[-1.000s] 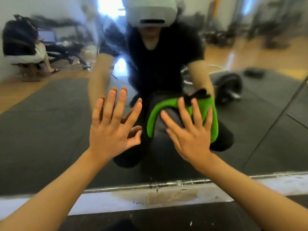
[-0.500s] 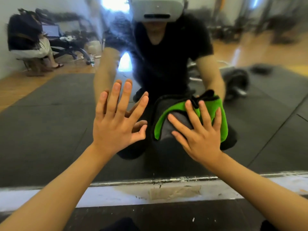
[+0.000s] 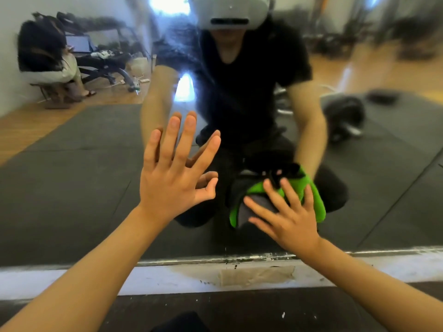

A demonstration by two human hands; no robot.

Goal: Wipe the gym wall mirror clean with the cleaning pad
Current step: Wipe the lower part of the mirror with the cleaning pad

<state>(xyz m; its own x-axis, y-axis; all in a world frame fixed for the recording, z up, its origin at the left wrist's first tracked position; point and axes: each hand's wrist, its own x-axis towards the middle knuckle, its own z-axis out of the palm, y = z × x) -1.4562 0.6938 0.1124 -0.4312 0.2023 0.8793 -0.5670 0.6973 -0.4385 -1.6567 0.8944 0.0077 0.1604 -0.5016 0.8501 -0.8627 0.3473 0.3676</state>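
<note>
The wall mirror point(image 3: 72, 188) fills most of the head view and reflects me and the gym behind. My left hand point(image 3: 172, 180) lies flat on the glass with its fingers spread, left of centre. A green and grey cleaning pad point(image 3: 316, 202) is pressed against the glass low on the right by my right hand point(image 3: 285, 212), whose fingers are straight and spread over it. Most of the pad's middle is hidden under that hand. Streaks and haze show on the glass near the top centre.
The mirror's metal bottom edge point(image 3: 191, 259) sits above a white wall strip point(image 3: 72, 281) with a patch of tape. Dark rubber floor mat point(image 3: 263, 310) lies below. Reflected are a seated person at a desk at upper left and a barbell plate at right.
My right hand has slid the pad down and to the right on the glass. My left hand stays flat on the mirror, and the view has tilted down a little.
</note>
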